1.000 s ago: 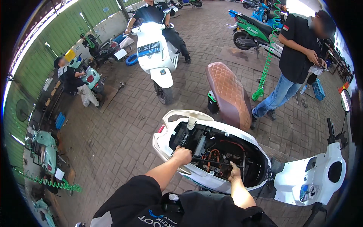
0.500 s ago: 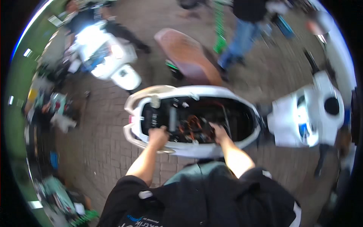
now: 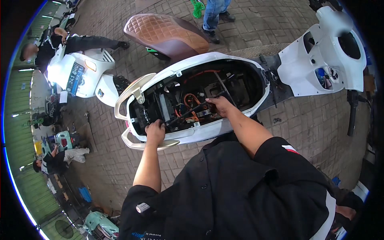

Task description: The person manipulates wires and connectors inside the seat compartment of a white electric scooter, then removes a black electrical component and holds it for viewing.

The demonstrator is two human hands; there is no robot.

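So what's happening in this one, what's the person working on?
A person leans over a white scooter whose brown seat is tipped up, exposing the compartment with orange cables and dark parts. The left hand rests on the compartment's near rim at the rear end; whether it grips anything is unclear. The right hand reaches inside, on a dark bar or strap. Another white scooter with a person beside it stands to the left.

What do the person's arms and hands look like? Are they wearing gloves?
No gloves: the left hand and right hand are bare, and so are both forearms. The person wears a black short-sleeved shirt with buttons; the right sleeve carries a small red-and-white patch.
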